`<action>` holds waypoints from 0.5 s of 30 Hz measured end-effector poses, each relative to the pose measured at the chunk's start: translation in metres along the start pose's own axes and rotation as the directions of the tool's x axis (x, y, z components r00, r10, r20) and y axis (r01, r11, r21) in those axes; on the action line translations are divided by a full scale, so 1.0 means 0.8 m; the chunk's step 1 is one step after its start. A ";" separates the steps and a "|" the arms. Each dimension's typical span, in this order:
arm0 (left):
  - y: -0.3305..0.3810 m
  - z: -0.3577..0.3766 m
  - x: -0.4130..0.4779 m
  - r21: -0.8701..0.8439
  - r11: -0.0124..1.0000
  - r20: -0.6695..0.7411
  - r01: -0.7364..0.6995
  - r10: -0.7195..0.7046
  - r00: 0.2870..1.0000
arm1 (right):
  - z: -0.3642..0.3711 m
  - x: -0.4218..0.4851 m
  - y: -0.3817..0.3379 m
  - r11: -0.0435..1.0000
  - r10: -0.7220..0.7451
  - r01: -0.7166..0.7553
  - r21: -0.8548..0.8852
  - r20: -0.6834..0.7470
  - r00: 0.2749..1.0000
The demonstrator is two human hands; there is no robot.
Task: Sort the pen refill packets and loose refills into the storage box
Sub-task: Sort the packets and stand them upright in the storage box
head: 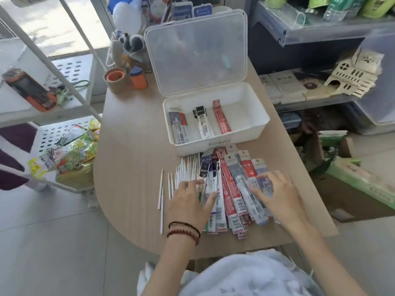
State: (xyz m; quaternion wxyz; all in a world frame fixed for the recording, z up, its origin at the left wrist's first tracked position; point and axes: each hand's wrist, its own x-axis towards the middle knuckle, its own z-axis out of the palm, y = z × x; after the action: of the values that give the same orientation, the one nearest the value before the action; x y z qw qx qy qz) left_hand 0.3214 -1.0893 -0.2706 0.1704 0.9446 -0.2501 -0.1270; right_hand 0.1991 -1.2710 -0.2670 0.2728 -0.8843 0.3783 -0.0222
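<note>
Big heap of pen refill packets on the table, fanned out just in front of the storage box. Red ones, blue-grey ones, and black-and-white ones, all overlapping. Next to the heap on its left side, a bunch of thin white loose refills, with a few stray sticks lying a little apart, further left.

Storage box white, with its clear lid flipped up and back. Inside, three small lots side by side: a grey and red packet at the left, a black-and-white packet in the middle, a red packet next to that. Right part of the box bare.

Left hand flat on the heap where the loose refills meet the packets, fingers spread, thumb out to the side, not curled round anything. Two dark bead bracelets on that wrist. Right hand blurry, fingers spread wide and touching the blue-grey packets at the right of the heap, not gripping.

Behind the box, near the far end of the table, a roll of brown tape, a small orange thing and a panda toy. To the left, a white shelf with bright snack bags lower down. To the right, a little wooden house on a dark rack.
</note>
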 end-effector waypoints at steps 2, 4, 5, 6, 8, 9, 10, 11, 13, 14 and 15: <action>0.006 0.003 -0.007 0.057 0.998 0.044 0.023 -0.025 0.999 | 0.005 -0.003 0.004 1.000 -0.004 0.004 0.015 0.005 1.000; 0.012 0.003 -0.007 0.115 0.992 0.050 0.059 -0.065 0.997 | 0.007 -0.001 0.006 1.000 -0.010 0.010 0.030 -0.003 1.000; 0.014 0.003 -0.006 0.141 0.987 0.054 0.082 -0.090 0.994 | 0.008 0.001 0.009 0.999 -0.018 0.018 0.029 -0.006 1.000; 0.016 0.004 -0.006 0.167 0.981 0.060 0.100 -0.111 0.992 | 0.009 0.002 0.011 0.999 -0.026 0.026 0.032 -0.006 1.000; 0.023 0.004 -0.005 0.204 0.971 0.068 0.125 -0.142 0.988 | 0.012 0.004 0.011 0.998 -0.037 0.038 0.046 -0.010 0.999; 0.026 0.004 -0.004 0.212 0.967 0.073 0.140 -0.159 0.985 | 0.014 0.004 0.011 0.998 -0.038 0.039 0.049 -0.012 0.999; 0.029 0.004 -0.003 0.219 0.964 0.078 0.153 -0.174 0.982 | 0.016 0.004 0.010 0.998 -0.038 0.039 0.048 -0.013 0.999; 0.033 0.005 -0.003 0.229 0.960 0.080 0.163 -0.186 0.979 | 0.017 0.004 0.011 0.998 -0.039 0.040 0.045 -0.013 0.999; 0.039 0.004 -0.003 0.241 0.955 0.082 0.172 -0.196 0.977 | 0.017 0.005 0.012 0.998 -0.051 0.051 0.033 -0.006 0.999; 0.040 0.004 -0.003 0.230 0.957 0.084 0.178 -0.201 0.976 | 0.016 0.006 0.013 0.998 -0.057 0.057 0.029 0.003 0.998; 0.040 0.004 -0.003 0.203 0.961 0.089 0.187 -0.208 0.974 | 0.015 0.007 0.014 0.998 -0.060 0.060 0.025 0.012 0.998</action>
State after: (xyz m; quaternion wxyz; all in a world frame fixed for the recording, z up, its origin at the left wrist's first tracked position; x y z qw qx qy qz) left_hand 0.3046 -1.1151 -0.2604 0.0504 0.9686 -0.1745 -0.1700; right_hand 0.1987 -1.2753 -0.2837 0.2851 -0.8920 0.3494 -0.0295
